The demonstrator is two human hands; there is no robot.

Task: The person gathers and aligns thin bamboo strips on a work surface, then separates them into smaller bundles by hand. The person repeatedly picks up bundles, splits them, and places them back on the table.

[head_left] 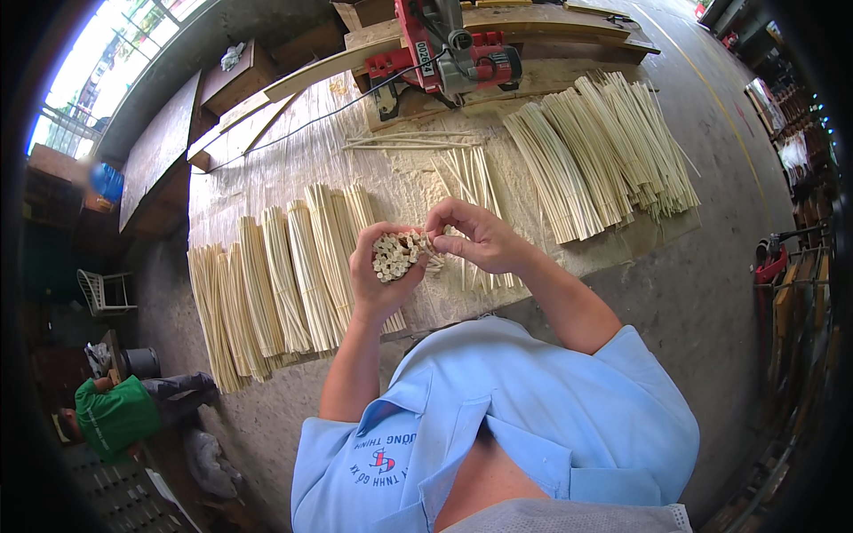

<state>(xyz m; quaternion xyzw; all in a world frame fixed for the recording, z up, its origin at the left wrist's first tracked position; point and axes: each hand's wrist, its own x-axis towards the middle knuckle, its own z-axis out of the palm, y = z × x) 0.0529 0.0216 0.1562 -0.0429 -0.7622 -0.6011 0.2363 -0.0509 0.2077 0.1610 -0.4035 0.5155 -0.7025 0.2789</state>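
Note:
A bundle of thin pale wooden sticks (398, 256) points its cut ends up toward me, and my left hand (367, 286) is wrapped around it. At the bundle's right rim, my right hand (484, 238) pinches with thumb and fingers at a stick end; the fingertips partly hide it. Under and behind my right hand, loose sticks (475, 178) lie spread on the table. A row of stick bundles (280, 275) lies to the left of my hands, the nearest ones almost touching my left hand. More bundles (577, 160) are piled to the right.
A red and grey power saw (453, 62) stands at the table's far side, its dark cable (333, 117) running left. The table (231, 200) has a plastic-like covering with sawdust. A person in a green top (120, 417) is at the lower left. Concrete floor (711, 275) lies right.

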